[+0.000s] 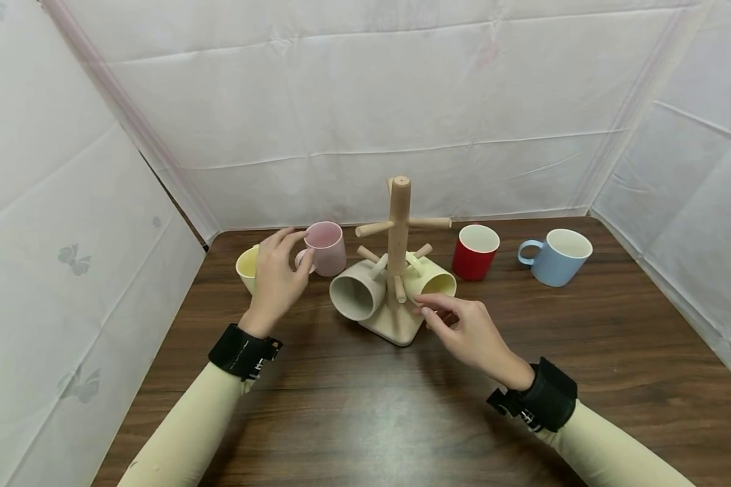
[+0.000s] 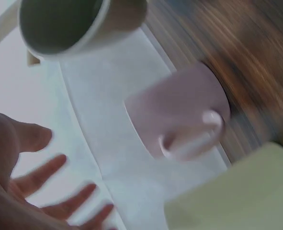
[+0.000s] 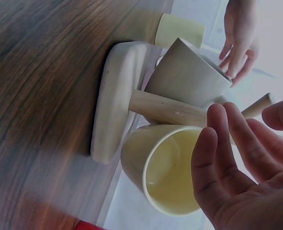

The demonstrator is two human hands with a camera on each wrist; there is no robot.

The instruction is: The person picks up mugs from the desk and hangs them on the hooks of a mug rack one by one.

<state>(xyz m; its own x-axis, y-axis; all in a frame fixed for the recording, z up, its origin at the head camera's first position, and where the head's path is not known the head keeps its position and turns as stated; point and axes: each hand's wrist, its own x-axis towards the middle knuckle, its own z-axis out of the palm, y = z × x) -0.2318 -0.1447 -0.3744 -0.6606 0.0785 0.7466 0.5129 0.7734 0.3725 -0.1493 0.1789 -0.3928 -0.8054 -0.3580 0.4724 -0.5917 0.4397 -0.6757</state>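
My left hand (image 1: 278, 274) hovers with fingers spread and loosely bent beside a pink mug (image 1: 331, 256). The left wrist view shows a gap between the fingers and this mug, whose handle (image 2: 191, 143) faces outward. Partly behind that hand stands a yellow mug (image 1: 246, 268). A wooden mug tree (image 1: 399, 237) carries a grey mug (image 1: 358, 291) on its left and a pale yellow mug (image 1: 426, 276) on its right, both tilted on lower pegs. Close in front of the pale yellow mug is my right hand (image 1: 469, 331), its fingers loosely bent with nothing in them.
To the right of the tree stand a red mug (image 1: 475, 257) with a white inside and a light blue mug (image 1: 557, 260). The upper pegs (image 1: 429, 222) of the tree stick out sideways. White sheeting (image 1: 353, 101) encloses the brown wooden table (image 1: 353, 426).
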